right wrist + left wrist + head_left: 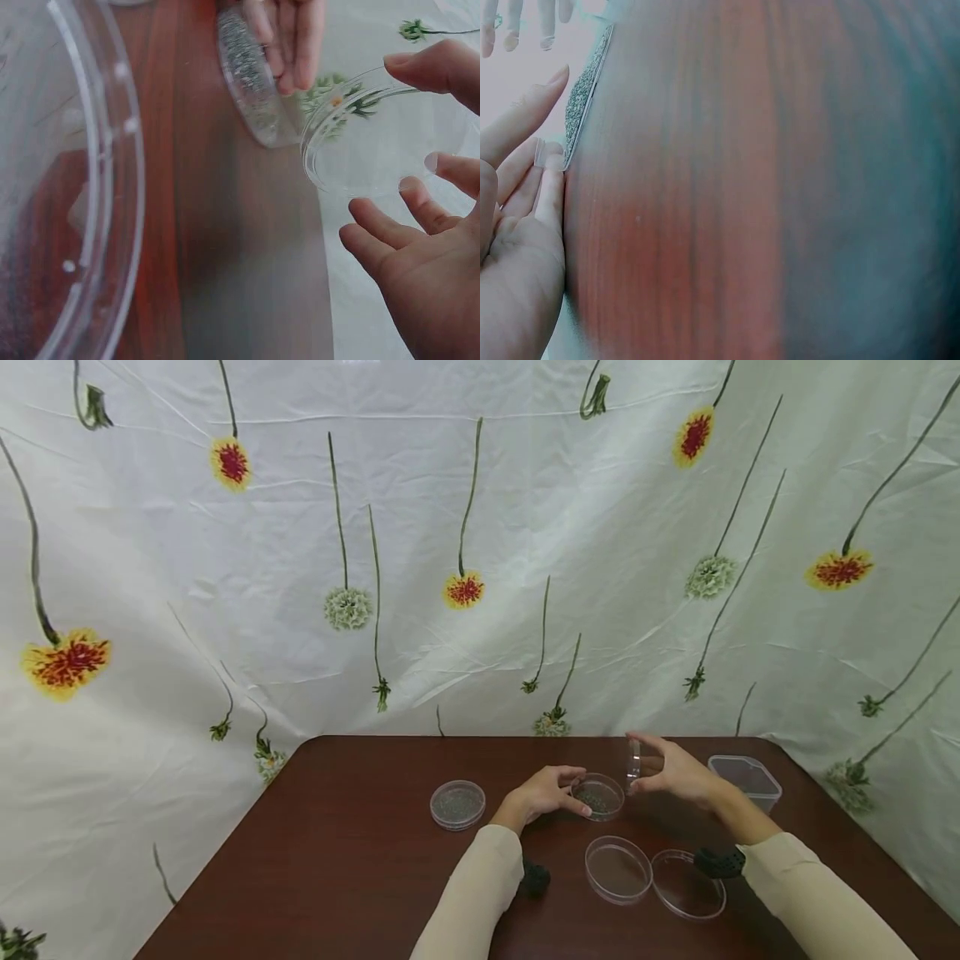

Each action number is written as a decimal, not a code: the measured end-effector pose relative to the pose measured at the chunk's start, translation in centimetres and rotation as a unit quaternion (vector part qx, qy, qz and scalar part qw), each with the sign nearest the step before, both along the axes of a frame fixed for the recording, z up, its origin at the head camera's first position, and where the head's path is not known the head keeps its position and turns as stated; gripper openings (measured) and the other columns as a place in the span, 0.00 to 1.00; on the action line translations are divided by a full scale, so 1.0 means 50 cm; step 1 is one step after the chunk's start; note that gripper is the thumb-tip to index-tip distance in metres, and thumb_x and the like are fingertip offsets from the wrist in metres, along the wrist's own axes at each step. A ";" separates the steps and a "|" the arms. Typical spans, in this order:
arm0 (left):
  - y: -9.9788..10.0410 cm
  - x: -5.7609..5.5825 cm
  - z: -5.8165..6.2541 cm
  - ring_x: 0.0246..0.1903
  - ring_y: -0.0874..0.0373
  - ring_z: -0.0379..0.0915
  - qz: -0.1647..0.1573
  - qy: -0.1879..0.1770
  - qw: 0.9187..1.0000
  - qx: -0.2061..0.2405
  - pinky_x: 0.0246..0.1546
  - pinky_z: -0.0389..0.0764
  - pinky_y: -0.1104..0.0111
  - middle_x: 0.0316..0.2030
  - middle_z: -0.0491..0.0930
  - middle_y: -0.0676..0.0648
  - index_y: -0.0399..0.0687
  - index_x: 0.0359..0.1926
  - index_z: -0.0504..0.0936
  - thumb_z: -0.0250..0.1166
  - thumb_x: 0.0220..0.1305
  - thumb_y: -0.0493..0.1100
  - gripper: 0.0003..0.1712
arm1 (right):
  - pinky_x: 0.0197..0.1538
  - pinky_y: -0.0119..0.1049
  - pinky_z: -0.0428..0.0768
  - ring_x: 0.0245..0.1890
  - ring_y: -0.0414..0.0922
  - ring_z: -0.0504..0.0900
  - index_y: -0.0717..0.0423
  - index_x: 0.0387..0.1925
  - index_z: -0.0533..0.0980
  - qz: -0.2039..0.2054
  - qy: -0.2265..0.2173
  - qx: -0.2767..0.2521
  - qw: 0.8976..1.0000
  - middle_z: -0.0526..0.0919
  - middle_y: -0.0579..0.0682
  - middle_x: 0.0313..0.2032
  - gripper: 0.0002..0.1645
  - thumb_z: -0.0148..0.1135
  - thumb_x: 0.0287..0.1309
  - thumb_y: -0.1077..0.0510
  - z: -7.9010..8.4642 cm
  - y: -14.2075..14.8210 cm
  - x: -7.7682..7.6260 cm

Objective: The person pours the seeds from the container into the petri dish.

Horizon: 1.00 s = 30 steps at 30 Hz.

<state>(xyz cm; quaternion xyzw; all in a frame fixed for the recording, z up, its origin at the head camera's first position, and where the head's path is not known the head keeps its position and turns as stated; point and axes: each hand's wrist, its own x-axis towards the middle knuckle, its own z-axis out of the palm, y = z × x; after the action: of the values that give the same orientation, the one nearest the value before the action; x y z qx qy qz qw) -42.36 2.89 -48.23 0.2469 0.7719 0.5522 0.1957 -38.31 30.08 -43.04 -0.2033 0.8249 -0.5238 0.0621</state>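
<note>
A clear petri dish with dark green-grey granules inside sits on the brown table. My left hand holds it from the left, fingers at the far rim and thumb at the near side. Just right of it, my right hand grips a clear round petri dish lid by its edge, thumb on top and fingertips below. The lid stands on edge in the air, and the right wrist view shows nothing inside its rim.
Another petri dish with greyish contents lies to the left. Nearer me are two clear round dish pieces, one beside the other, partly under the right wrist. A clear plastic box stands at the right, before a flowered cloth.
</note>
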 end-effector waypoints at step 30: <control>-0.008 0.011 0.002 0.72 0.46 0.63 -0.007 -0.012 1.000 -0.008 0.67 0.70 0.55 0.73 0.68 0.44 0.43 0.75 0.70 0.78 0.58 0.33 0.45 | 0.63 0.67 0.70 0.70 0.75 0.59 0.76 0.75 0.56 0.037 -0.008 0.077 0.996 0.58 0.75 0.72 0.57 0.75 0.52 0.57 -0.044 -0.076 -0.008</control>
<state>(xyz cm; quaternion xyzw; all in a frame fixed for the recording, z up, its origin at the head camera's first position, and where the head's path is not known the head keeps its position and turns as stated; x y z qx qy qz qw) -41.80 2.51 -48.12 0.2442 0.7723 0.5472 0.2109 -38.72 26.29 -45.26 -0.2244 0.8542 -0.4573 0.1039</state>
